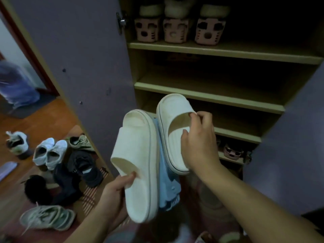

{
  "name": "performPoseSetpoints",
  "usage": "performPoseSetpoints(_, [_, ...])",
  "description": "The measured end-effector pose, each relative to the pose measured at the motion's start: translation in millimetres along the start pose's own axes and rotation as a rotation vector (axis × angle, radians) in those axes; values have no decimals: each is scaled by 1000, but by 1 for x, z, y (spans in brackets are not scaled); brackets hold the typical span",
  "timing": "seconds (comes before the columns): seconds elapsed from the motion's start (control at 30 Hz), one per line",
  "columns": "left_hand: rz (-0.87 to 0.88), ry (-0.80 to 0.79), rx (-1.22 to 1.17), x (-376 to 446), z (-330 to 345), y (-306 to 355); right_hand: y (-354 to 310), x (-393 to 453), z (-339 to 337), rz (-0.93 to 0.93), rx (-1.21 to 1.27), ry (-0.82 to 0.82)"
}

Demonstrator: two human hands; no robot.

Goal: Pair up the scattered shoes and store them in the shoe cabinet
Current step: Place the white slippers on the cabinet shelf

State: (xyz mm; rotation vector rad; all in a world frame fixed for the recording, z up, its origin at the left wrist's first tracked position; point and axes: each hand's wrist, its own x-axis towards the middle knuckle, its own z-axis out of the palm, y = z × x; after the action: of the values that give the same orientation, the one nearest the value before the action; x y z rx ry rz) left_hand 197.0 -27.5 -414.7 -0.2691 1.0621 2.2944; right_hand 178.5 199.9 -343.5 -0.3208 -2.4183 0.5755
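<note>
Before cabinet | left hand grips slipper | right hand pinches another (seemingly its mate)

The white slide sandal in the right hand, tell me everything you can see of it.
The white slide sandal is a thick-soled, open-toe slipper with one broad strap, apparently soft moulded foam or rubber, with a ribbed footbed and a thin dark line around the sole edge. It is held in the air in front of the open shoe cabinet, its footbed facing the camera. The right hand pinches its strap. It sits beside the matching sandal held by the left hand, with a light blue item behind them.
</note>
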Motion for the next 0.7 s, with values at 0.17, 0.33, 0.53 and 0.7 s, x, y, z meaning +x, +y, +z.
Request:
performPoseSetpoints(0.17, [194,-20,196,-5,17,-7,-1,4,8,-15,-73,40])
performPoseSetpoints(0.33, [293,-25,220,-1,19,-4,-6,0,7,-95,81,-10])
performPoseSetpoints(0.53, [408,-98,304,3,9,28,-6,-19,4,-510,266,-265])
performPoseSetpoints(0.7, [439,-79,547,-14,15,36,-2,-2,1,-179,700,-137])
